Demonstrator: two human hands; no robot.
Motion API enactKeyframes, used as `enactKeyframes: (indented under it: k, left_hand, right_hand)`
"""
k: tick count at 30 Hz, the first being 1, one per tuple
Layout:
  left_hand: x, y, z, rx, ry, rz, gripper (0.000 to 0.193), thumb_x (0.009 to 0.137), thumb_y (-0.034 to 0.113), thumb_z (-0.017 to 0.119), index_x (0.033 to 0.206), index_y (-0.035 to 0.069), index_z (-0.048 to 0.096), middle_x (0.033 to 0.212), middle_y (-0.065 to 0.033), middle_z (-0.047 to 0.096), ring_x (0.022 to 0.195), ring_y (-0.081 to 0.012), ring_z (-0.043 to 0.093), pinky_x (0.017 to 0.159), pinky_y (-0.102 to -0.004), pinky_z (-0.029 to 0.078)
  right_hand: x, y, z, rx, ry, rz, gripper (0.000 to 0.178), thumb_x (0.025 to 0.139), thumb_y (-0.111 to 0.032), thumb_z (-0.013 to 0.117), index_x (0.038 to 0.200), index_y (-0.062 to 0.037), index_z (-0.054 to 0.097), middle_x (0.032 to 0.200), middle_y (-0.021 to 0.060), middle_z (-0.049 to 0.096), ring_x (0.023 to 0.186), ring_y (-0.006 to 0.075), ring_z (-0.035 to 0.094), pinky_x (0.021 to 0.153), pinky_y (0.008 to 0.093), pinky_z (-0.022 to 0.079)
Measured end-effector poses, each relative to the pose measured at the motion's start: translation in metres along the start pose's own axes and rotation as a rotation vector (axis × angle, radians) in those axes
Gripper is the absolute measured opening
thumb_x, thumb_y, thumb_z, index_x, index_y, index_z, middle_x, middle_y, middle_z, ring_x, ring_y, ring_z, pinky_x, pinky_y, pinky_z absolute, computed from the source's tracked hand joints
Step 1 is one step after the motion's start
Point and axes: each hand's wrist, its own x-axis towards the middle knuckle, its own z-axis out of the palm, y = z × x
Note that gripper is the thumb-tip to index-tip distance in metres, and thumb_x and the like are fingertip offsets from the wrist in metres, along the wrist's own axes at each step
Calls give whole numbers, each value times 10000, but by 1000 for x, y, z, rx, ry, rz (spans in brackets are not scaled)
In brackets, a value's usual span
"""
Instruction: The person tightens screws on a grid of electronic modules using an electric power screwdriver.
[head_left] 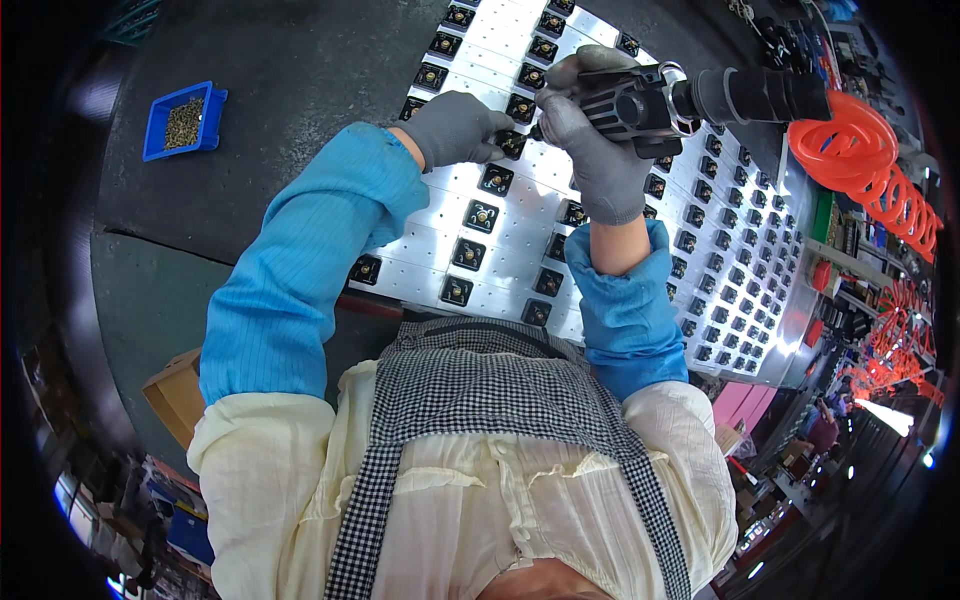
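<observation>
currently, the right hand (600, 160) wraps round a black power tool (635, 108); the left hand (452, 130), half curled, reaches a black block (512, 146) on metal sheeting (519, 238), its grip unclear.

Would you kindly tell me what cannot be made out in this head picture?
Head view: anything the left hand may be pinching, hidden by the hand itself.
Head view: whether the power tool meets the black block; too small and dark beside the right hand.
Head view: the far end of the metal panels, cut off by the upper edge.
Head view: single pieces in the blue bin, too small to tell apart.
</observation>
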Motion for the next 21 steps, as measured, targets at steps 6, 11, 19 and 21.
enactKeyframes:
  k: [6, 11, 19, 21]
  left_hand:
    - [1, -5, 3, -24, 10, 2, 401, 830, 338, 732, 1178, 150, 667, 763, -120, 686, 718, -280, 676, 699, -398, 528]
    - [-6, 0, -25, 26, -38, -93, 468, 826, 307, 737, 1243, 129, 624, 835, -135, 698, 780, -284, 685, 719, -395, 533]
    - [13, -5, -29, -54, 132, -133, 475, 823, 291, 733, 1250, 115, 621, 833, -101, 677, 767, -257, 660, 718, -378, 530]
    - [22, -2, -23, -25, 96, -142, 491, 824, 297, 732, 1270, 133, 609, 861, -102, 676, 816, -259, 660, 757, -386, 526]
  right_hand:
    - [3, -9, -3, 2, -3, -13, 455, 841, 33, 657, 1266, -19, 501, 1053, 161, 633, 863, 196, 660, 633, 285, 556]
    - [18, -34, -17, 114, 96, -185, 449, 865, 70, 560, 1291, -48, 484, 1088, 149, 615, 887, 238, 660, 706, 341, 563]
    - [21, -8, -23, 92, 173, -144, 466, 861, 84, 574, 1291, -72, 484, 1090, 141, 610, 931, 249, 656, 708, 350, 576]
    - [22, -5, -23, 99, 167, -137, 460, 862, 83, 570, 1289, -66, 484, 1091, 141, 610, 927, 245, 657, 709, 351, 577]
